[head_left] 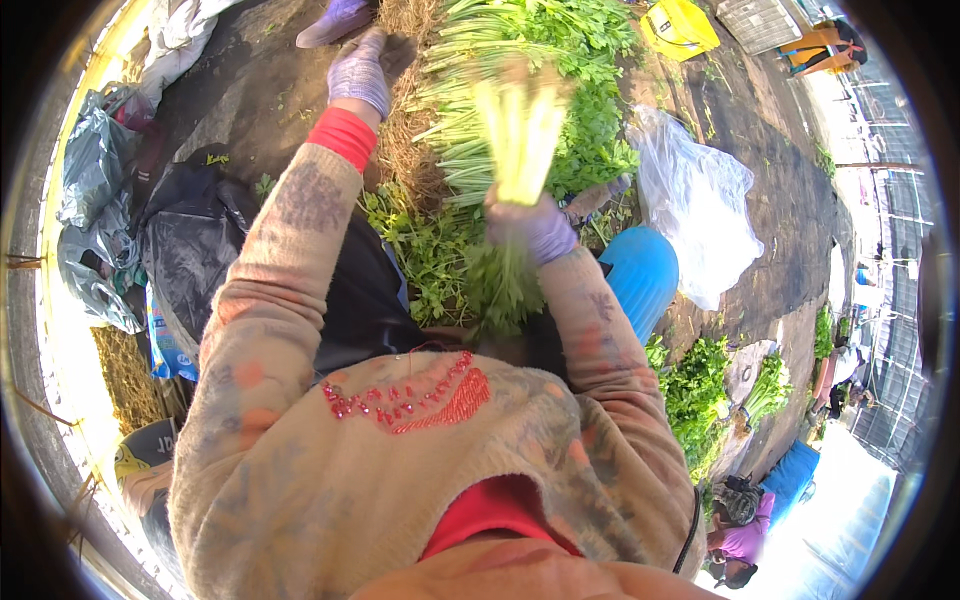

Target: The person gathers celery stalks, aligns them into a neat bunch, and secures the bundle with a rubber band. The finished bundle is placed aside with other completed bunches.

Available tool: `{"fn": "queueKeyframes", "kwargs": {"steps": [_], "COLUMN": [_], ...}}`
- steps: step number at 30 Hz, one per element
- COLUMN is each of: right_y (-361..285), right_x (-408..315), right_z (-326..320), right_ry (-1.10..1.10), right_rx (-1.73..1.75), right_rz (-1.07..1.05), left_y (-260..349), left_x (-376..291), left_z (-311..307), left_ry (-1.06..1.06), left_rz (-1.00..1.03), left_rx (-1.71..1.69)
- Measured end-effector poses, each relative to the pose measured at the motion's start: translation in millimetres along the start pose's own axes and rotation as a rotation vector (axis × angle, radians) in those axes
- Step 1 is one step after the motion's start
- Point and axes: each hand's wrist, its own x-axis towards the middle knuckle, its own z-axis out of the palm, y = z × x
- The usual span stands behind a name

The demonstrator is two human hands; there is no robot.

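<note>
My right hand (532,229), in a pale purple glove, grips a bunch of celery (521,142). The pale stalks point away from me, and the leafy end hangs below the hand towards my lap. Motion blurs the bunch's far end. My left hand (360,71), in a similar glove with dark, soiled fingertips, is raised at the upper left beside a strip of brown, root-like fibres (409,142). Its fingers are blurred, so I cannot tell whether they hold anything. Beyond the bunch lies a large pile of celery (592,90), stalks to the left and leaves to the right.
Loose leafy trimmings (431,277) lie before my lap. To the right are a blue ribbed object (641,277), a clear plastic sheet (697,202) and more celery (697,382). A yellow container (679,30) stands farther off. Black plastic (191,247) lies left. Another person (742,532) is at lower right.
</note>
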Motion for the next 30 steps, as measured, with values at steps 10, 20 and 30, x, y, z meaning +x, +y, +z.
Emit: {"fn": "queueKeyframes", "kwargs": {"steps": [10, 20, 30], "right_y": [-147, 13, 108], "right_x": [-39, -88, -117], "right_z": [-86, -286, -325], "right_ry": [1.066, 0.630, 0.536], "right_rx": [-1.058, -1.799, -1.616], "right_rz": [-0.748, 0.556, 0.756], "left_y": [-25, -37, -54], "left_x": [-16, -40, -54], "left_z": [5, 13, 11], "left_ry": [-0.121, -0.269, -0.469], "left_rz": [-0.259, -0.410, -0.502], "left_rx": [0.213, 0.506, 0.781]}}
